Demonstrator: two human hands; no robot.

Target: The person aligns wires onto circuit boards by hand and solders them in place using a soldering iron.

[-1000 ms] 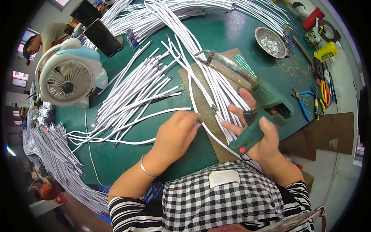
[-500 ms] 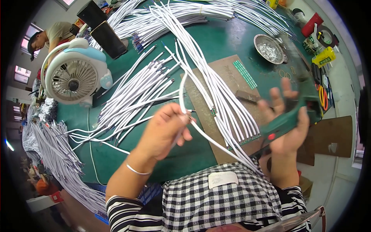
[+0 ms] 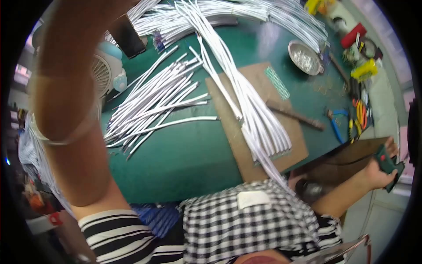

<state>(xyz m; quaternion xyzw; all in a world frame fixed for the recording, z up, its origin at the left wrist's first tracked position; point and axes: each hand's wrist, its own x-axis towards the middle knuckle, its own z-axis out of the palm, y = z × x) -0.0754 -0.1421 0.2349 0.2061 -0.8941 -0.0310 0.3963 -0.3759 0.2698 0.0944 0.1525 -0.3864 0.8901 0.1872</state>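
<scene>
My left hand (image 3: 68, 97), wearing a bangle, is raised very close at the left; it is blurred and its fingers cannot be made out. At the far right, beyond the table edge, my right hand (image 3: 376, 174) is closed around a green handheld tool (image 3: 389, 163) with a red button. In front of me, a fan of white cables (image 3: 246, 101) runs over a brown board (image 3: 228, 99), their near ends in a row on it. A loose pile of white cables (image 3: 154, 101) lies to the left.
Along the right stand a metal bowl (image 3: 304, 58) of small silvery bits, blue-handled pliers (image 3: 336, 125) and a yellow bottle (image 3: 364, 69). A brown bar (image 3: 294, 115) and a green circuit-board panel (image 3: 277, 82) rest on the board. A fan (image 3: 103, 72) and phone (image 3: 127, 37) stand at left.
My left hand has let go of the white cable and risen toward the upper left. My right hand has swung right with the green tool, away from the table, uncovering the pliers.
</scene>
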